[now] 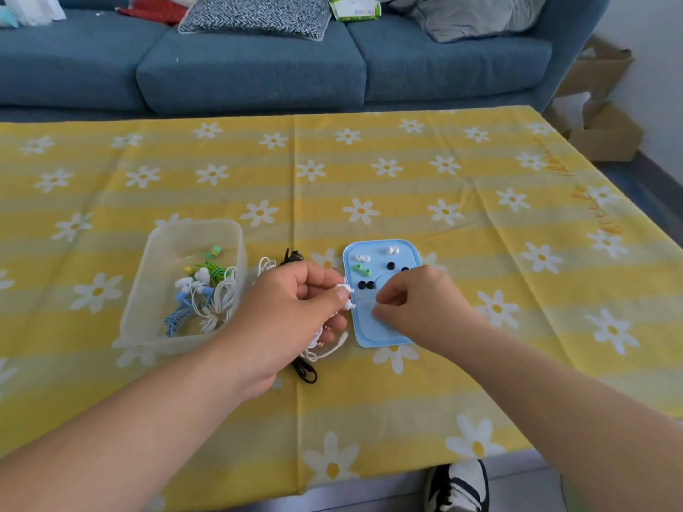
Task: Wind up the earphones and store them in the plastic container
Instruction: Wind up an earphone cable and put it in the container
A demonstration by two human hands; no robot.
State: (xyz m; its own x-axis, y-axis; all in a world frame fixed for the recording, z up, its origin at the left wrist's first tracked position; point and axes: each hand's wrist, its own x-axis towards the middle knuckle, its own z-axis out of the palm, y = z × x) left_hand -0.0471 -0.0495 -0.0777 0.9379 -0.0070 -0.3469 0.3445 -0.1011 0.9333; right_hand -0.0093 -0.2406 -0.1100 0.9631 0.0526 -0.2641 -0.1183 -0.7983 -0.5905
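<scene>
head view: the left hand (292,312) hangs over the middle of the worktop (406,179), its fingers (314,279) and thumb curled round the white earphones (345,290). two buds poke out at its 3 o'clock side and loose cable trails onto the cloth at 5 o'clock. the right hand (417,304) rests over the blue lid (403,253), fingers curled with thumb and forefinger tips drawn together low over the lid; i cannot tell whether they pinch anything. at the lid's 12 o'clock end lie small ear tips (366,285) in black, white and green. the plastic container (155,290) stands at 9 o'clock of the left hand, open-topped, with wound green, blue and white earphones inside. black earphones (305,371) lie partly under the left hand, between container and lid.
</scene>
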